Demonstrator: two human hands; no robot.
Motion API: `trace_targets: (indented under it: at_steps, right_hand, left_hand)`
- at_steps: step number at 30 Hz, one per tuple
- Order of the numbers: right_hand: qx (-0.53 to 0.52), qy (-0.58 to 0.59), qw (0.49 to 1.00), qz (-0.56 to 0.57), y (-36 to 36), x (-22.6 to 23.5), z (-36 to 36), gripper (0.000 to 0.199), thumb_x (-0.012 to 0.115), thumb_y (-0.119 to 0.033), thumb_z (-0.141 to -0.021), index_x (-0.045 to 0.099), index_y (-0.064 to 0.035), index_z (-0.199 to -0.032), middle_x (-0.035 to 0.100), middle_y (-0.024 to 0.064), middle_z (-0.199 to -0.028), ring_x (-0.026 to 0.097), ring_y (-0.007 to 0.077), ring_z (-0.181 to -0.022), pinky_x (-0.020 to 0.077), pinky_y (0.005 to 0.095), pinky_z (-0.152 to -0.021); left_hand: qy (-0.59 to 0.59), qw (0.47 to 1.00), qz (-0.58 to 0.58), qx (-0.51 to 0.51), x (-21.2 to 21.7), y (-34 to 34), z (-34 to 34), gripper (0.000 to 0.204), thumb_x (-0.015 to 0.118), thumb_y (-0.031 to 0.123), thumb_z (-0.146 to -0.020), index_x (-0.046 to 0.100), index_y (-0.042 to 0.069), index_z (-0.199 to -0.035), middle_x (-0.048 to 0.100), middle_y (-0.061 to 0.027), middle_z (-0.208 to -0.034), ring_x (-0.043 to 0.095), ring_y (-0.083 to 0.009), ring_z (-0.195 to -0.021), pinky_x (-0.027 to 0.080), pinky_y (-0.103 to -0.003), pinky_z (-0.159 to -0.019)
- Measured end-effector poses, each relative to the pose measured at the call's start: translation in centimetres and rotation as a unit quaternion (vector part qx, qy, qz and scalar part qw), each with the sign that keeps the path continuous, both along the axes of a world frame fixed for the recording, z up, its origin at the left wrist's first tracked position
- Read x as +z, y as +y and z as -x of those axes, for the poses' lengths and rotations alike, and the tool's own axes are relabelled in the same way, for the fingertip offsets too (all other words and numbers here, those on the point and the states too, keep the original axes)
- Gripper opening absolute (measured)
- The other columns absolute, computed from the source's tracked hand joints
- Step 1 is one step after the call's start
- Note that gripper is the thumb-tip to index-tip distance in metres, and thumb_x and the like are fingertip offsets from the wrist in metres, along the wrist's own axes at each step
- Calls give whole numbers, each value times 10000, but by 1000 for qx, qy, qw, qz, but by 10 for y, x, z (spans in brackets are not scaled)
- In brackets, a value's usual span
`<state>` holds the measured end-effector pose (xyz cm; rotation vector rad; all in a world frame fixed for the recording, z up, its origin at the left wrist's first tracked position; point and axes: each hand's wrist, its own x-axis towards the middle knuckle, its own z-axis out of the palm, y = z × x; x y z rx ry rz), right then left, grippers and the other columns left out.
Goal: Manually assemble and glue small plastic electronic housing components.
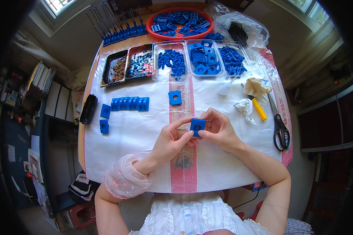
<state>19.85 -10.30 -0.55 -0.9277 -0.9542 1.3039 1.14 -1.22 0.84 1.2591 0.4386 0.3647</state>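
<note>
Between my two hands, over the middle of the table, is a square blue plastic piece (197,125) with a round hole. My left hand (175,135) pinches its left side with thumb and fingers. On its right side my right hand (219,127) grips it the same way, thumb at the lower edge. A similar blue holed piece (175,98) lies just beyond my hands. To the left stands a row of blue curved pieces (130,103), with two loose blue pieces (104,126) beside it.
Along the back stand trays of screws (119,68), nuts (141,62) and blue parts (200,69), before a red basin (148,27). Blue bases with springy rods (123,34) are at the far left. Black scissors (279,133), a yellow-handled tool (259,109) and a black case (89,109) lie at the sides.
</note>
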Motion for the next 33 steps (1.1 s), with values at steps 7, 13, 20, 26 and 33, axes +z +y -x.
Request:
trace_targets:
  at_steps: [7,13,20,26,33]
  right_hand:
    - [1,-6,1000,-2,1,0,-1,269,658,67,-829,480,-6,-1016,593,62,-1004,616,106,-951,544,280,-827]
    - [-11,-17,1000,19,0,3,-1,207,652,16,-859,512,-5,-1011,604,52,-957,615,94,-840,525,253,-697]
    - [-28,10,998,52,-1,4,-3,96,606,-67,-928,577,-6,-997,614,46,-904,593,87,-723,490,241,-607]
    - [-33,14,998,59,-1,0,-3,130,635,-92,-909,576,-21,-1000,617,45,-918,583,82,-702,487,228,-597]
    - [-30,-6,999,45,-1,2,0,121,609,-80,-920,582,-13,-1017,616,45,-909,583,86,-695,475,235,-587]
  left_hand:
    - [-3,1000,8,-4,-4,2,0,399,530,45,-978,444,-6,-1365,693,-137,-999,699,-174,-868,584,-283,-771]
    - [-4,999,43,-15,0,5,-1,407,526,52,-982,435,-8,-1374,693,-137,-1016,699,-172,-864,582,-274,-766]
    - [1,999,41,-16,-1,6,-1,408,529,52,-981,441,-5,-1375,692,-136,-1020,700,-173,-861,581,-267,-762]
    - [-2,999,34,-13,2,5,0,413,535,67,-982,440,8,-1380,692,-134,-1018,700,-173,-866,578,-271,-747]
    - [42,999,34,5,7,5,-1,297,546,117,-989,510,12,-1265,704,-127,-982,705,-180,-867,576,-271,-736]
